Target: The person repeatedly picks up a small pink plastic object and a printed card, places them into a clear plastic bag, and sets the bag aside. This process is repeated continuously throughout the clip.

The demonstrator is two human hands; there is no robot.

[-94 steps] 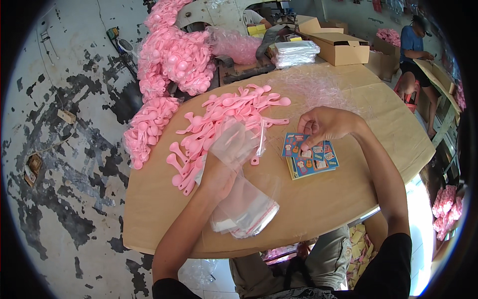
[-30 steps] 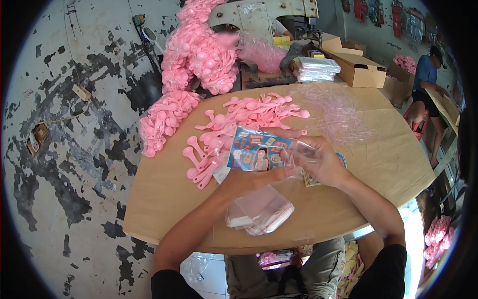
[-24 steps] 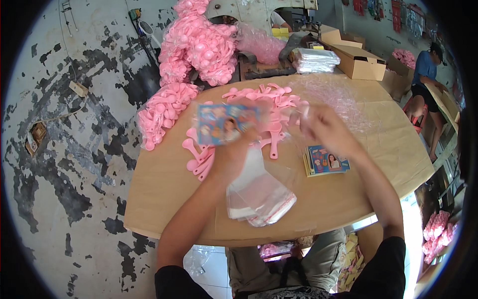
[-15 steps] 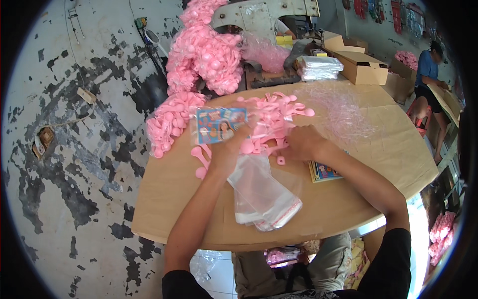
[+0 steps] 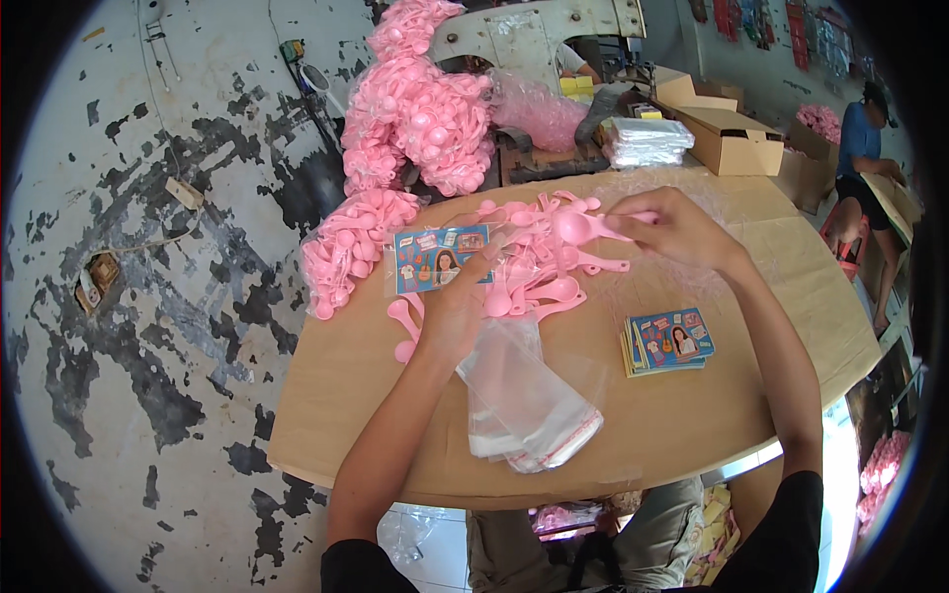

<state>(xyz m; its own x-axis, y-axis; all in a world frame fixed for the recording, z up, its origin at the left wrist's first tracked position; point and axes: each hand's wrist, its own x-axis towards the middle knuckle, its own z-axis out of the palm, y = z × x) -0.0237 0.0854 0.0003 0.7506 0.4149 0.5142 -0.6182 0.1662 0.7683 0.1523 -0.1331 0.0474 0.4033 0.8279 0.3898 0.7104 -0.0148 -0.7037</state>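
Observation:
My left hand [image 5: 458, 314] grips a clear plastic bag with a blue printed card [image 5: 423, 269] inside, held over the left part of the table. Raised above a loose pile of pink plastic spoons [image 5: 539, 287], my right hand [image 5: 674, 229] pinches one pink spoon [image 5: 576, 227] by its handle, the bowl pointing left toward the bag. Several flat clear bags [image 5: 529, 400] lie fanned below my left hand. A stack of blue printed cards [image 5: 672, 339] rests to the right of them.
Bulging bags of pink spoons [image 5: 420, 119] stand at the table's back left. Thin clear plastic strands [image 5: 682, 267] lie beneath my right hand. Behind are packs of clear bags [image 5: 647, 141] and a cardboard box [image 5: 736, 140]. A person in blue [image 5: 860, 138] sits at far right.
My right hand has risen up and right from the spoon pile and now holds a spoon. The card stack it partly covered shows fully. My left hand keeps the bagged card.

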